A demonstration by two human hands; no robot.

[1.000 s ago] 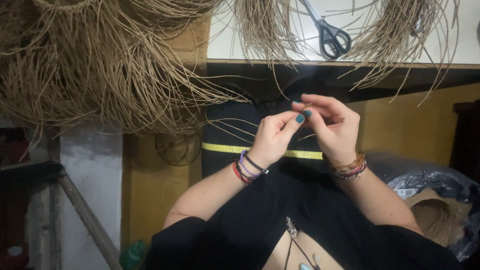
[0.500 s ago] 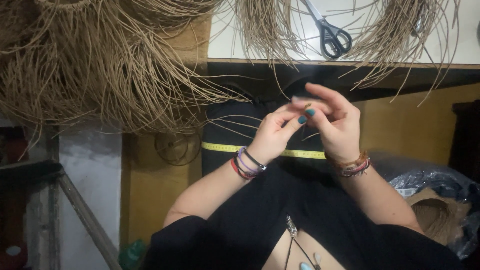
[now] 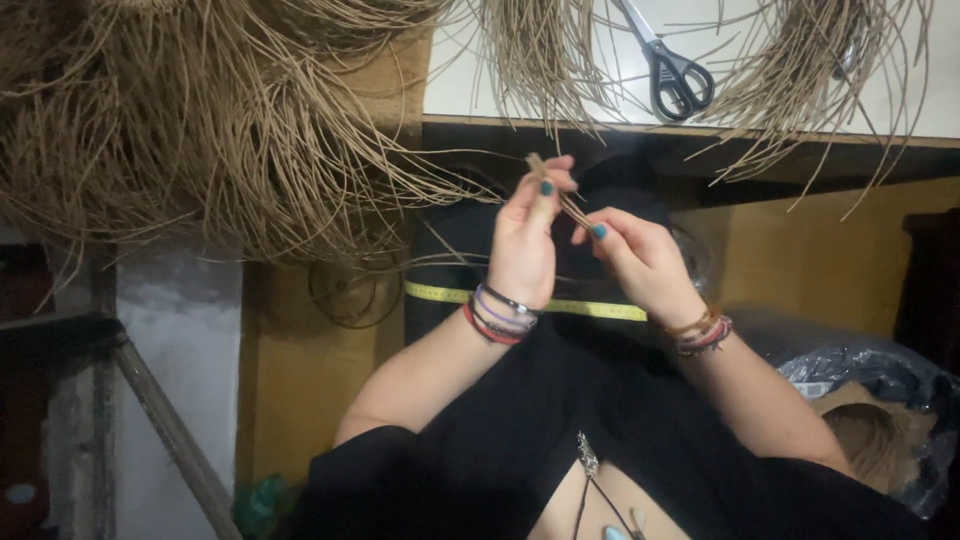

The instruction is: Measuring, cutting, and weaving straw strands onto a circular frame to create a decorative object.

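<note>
Working in the lap, just below the front edge of the white table [image 3: 700, 125]. Pinching a short bunch of tan fibre strands [image 3: 556, 190] between thumb and fingertips of the left hand [image 3: 528, 240], fingers closed, strand ends poking up past the teal-painted nails. Pinching the lower end of the same bunch with the right hand [image 3: 632, 258], thumb and forefinger closed on it, the other fingers curled loosely. Holding both hands close together, touching through the bunch only.

Judging by the little length held, probably sitting near the start of the braiding or twisting: only a small twisted piece showing, no finished length visible. Leaving much raw material untouched, by the look of it: a large loose fibre heap [image 3: 200, 120] lying on and hanging off the table to the left of the hands, 2 smaller tufts [image 3: 840, 70] lying on the table top above the hands. Resting between those tufts on the table, black-handled scissors [image 3: 670, 70], well apart from the hands. Crossing under the table edge behind the wrists, a yellow tape measure [image 3: 440, 293].
</note>
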